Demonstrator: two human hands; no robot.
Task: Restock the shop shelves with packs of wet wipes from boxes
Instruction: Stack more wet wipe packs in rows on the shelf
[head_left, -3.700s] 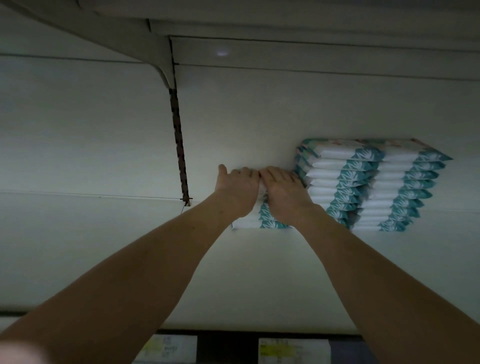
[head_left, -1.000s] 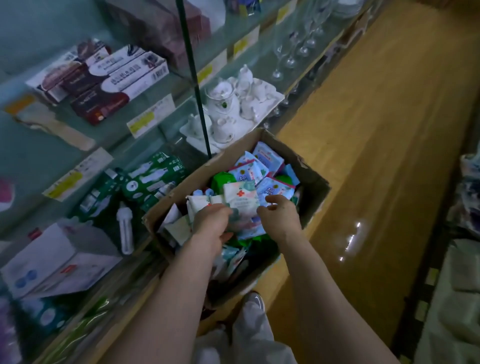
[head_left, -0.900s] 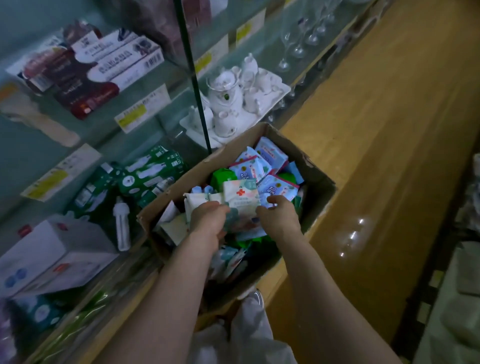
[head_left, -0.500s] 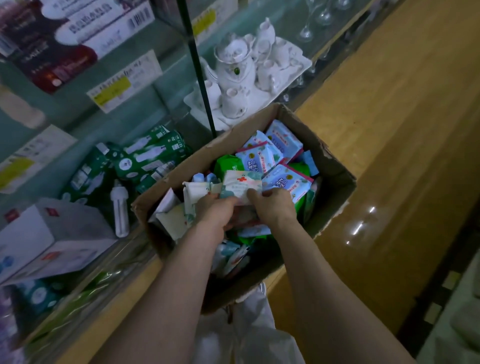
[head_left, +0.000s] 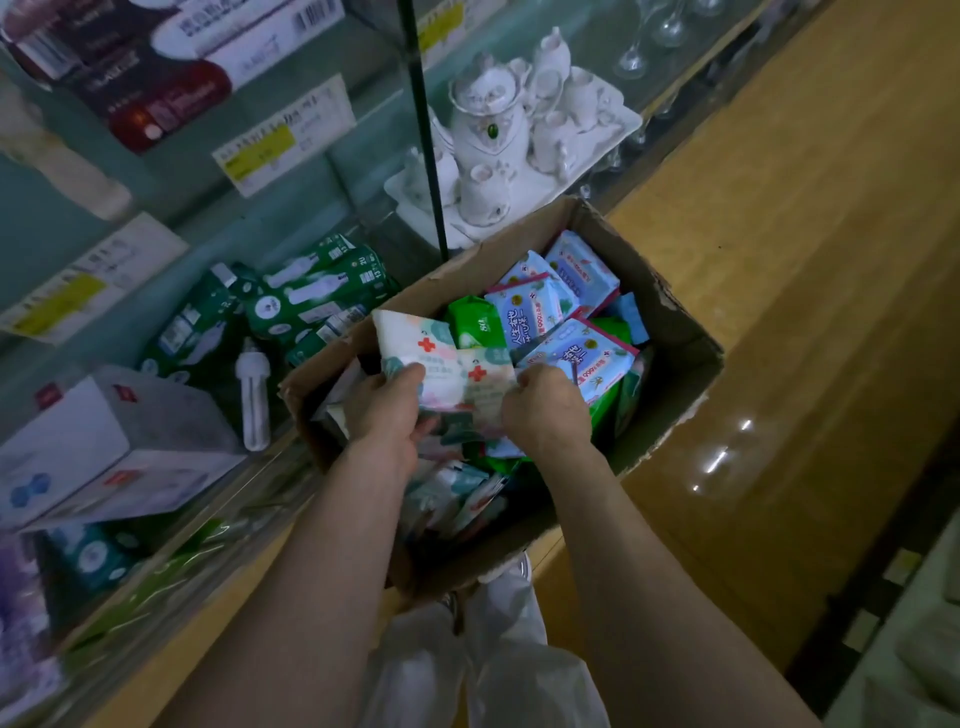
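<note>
Two white red-cross wipe packs (head_left: 467, 387)

White red-cross wipe packs (head_left: 451, 375) tilt over an open cardboard box (head_left: 675, 338) holding blue packs (head_left: 530, 312).

cardboard box (head_left: 675, 343): against shelving (head_left: 337, 166), floor (head_left: 805, 260) to its right | loose wipe packs (head_left: 561, 306): inside box, far side | held packs (head_left: 457, 374): over box's near-left part, between left hand (head_left: 387, 410) and right hand (head_left: 545, 410) | tea set (head_left: 498, 119): on shelf behind box | lamp bulb (head_left: 253, 400): on shelf left of box
</note>
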